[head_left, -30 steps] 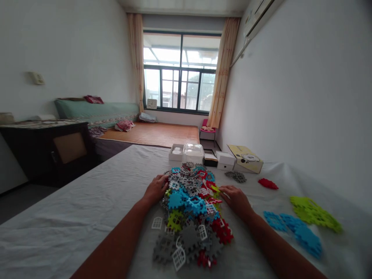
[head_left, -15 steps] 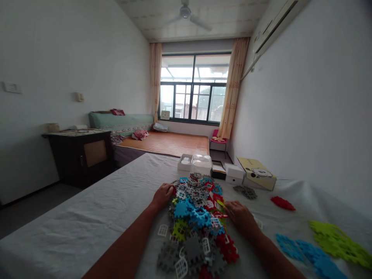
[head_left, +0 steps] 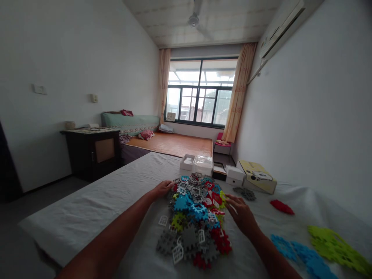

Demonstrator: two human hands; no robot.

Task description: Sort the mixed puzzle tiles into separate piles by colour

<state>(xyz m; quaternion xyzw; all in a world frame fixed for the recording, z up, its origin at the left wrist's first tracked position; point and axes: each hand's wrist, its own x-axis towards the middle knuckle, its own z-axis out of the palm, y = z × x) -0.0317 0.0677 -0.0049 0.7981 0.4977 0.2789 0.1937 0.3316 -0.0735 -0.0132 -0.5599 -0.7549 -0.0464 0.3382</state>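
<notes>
A heap of interlocking plastic tiles (head_left: pixel 196 217) in blue, grey, red, green and white lies on a bed covered with a white sheet (head_left: pixel 95 205). My left hand (head_left: pixel 163 188) rests on the heap's left side, its fingers spread flat against the tiles. My right hand (head_left: pixel 241 212) lies on the heap's right side, fingers spread and touching the tiles near a yellow-green piece. Neither hand holds a tile.
Sorted tiles lie at the right: a grey group (head_left: pixel 244 193), a red one (head_left: pixel 281 206), a blue one (head_left: pixel 302 255) and a green one (head_left: pixel 337 248). Small white boxes (head_left: pixel 200 162) and a yellow carton (head_left: pixel 257 176) stand behind the heap. A dark cabinet (head_left: pixel 93 151) is left.
The view has tilted up and turned, showing more ceiling and left wall. Both hands stay on the sides of the heap, the right one shifted slightly along its edge.
</notes>
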